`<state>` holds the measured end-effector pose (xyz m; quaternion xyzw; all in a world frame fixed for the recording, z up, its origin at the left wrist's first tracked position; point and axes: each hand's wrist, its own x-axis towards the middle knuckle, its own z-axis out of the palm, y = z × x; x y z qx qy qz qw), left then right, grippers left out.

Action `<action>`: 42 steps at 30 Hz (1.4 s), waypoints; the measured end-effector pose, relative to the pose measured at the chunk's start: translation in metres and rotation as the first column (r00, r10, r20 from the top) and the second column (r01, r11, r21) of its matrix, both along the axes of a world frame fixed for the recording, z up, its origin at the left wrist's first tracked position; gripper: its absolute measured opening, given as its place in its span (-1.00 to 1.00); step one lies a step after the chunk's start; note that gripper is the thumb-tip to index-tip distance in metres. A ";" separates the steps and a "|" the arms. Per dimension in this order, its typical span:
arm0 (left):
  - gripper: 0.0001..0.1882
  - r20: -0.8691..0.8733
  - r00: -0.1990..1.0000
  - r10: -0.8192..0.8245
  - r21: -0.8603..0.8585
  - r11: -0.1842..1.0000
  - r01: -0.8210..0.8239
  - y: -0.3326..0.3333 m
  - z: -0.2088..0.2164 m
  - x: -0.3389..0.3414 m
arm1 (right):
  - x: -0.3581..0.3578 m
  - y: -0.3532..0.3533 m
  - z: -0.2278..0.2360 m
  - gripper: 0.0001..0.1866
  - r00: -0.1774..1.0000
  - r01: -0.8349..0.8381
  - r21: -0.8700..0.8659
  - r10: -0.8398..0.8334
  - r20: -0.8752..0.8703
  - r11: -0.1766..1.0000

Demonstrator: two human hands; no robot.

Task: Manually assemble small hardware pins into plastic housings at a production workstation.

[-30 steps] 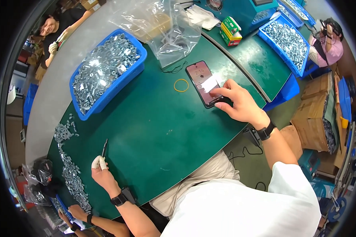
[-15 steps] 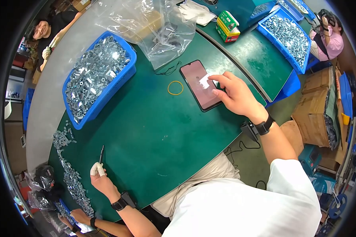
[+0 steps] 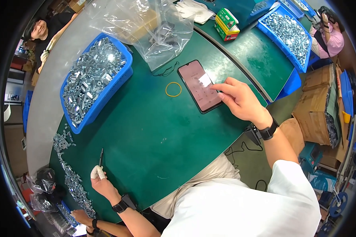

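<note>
On the green table lies a black-edged phone (image 3: 192, 77) with a lit pinkish screen. My right hand (image 3: 243, 99) reaches over its right side, index fingertip at the screen and thumb held apart; the hand holds nothing. At the lower left, my left hand (image 3: 102, 185), with white coverings on its fingertips, pinches a thin dark pen-like tool (image 3: 101, 157) that points away from me. A yellow rubber band (image 3: 173, 89) rests left of the phone. Beyond it is a short dark cord (image 3: 166, 70).
A blue bin (image 3: 124, 73) full of metal spacers stands at the left. Loose spacers (image 3: 76, 185) trail along the table's left side, near a co-worker's hand (image 3: 82, 216). Clear plastic bags (image 3: 162, 43), a green-yellow box (image 3: 227, 24) and another filled blue bin (image 3: 286, 37) lie farther back.
My right hand has shifted slightly right and nearer, its fingertip lower on the phone. The screen now shows a faint keypad-like layout. My left hand keeps its hold on the pen-like tool.
</note>
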<state>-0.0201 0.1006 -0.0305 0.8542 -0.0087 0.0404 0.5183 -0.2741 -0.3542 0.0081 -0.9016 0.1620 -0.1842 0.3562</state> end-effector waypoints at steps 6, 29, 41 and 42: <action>-0.84 -0.003 1.000 -0.013 -0.009 1.000 0.013 -0.001 -0.001 0.000 | 0.000 0.000 0.000 -0.72 1.000 -0.011 -0.040 0.011 -0.020 0.999; -0.85 0.015 1.000 -0.015 -0.017 1.000 0.015 0.000 -0.001 0.000 | 0.003 0.007 0.002 -0.75 0.998 -0.030 -0.041 0.028 -0.047 0.999; -0.85 0.019 1.000 -0.017 -0.080 0.997 0.018 0.002 -0.003 0.000 | 0.030 0.016 0.004 -0.73 0.998 0.055 -0.228 -0.046 0.041 0.972; -0.85 0.018 1.000 -0.019 -0.075 0.997 0.020 0.002 -0.003 -0.001 | 0.032 0.017 0.004 -0.74 0.995 0.043 -0.300 -0.014 0.097 0.953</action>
